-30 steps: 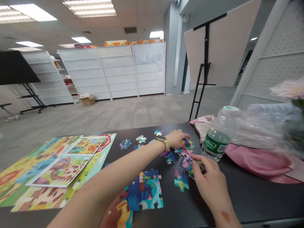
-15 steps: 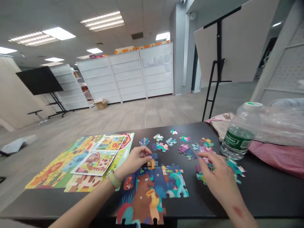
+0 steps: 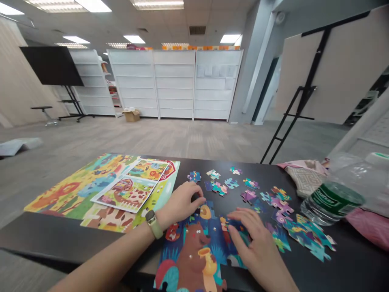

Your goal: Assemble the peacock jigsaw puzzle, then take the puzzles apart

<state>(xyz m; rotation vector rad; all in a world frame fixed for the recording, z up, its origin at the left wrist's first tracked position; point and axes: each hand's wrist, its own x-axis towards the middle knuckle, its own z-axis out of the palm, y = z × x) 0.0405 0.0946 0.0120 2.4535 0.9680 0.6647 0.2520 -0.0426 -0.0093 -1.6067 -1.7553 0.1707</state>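
A partly joined jigsaw puzzle (image 3: 191, 259), showing a brown bear with a yellow pot, lies at the table's front edge. My left hand (image 3: 184, 200) is at its upper left edge, fingers curled and thumb against a puzzle piece (image 3: 205, 211) with a yellow-orange shape, at the top of the joined part. The fingertips are partly hidden. Over the right section of the puzzle lies my right hand (image 3: 253, 239), its fingers stretched and a little apart, covering much of that section. Loose puzzle pieces (image 3: 219, 188) are scattered beyond both hands.
More pieces, some joined in a cluster (image 3: 310, 235), lie on the black table (image 3: 146, 253) at right. A water bottle (image 3: 331, 198) stands behind them beside a patterned pouch (image 3: 306, 176). At left, picture cards (image 3: 129, 194) rest on a colourful animal puzzle (image 3: 75, 188).
My right hand has moved left from the loose pieces onto the joined puzzle's right section. My left hand stays at the top piece. The head view has turned and levelled.
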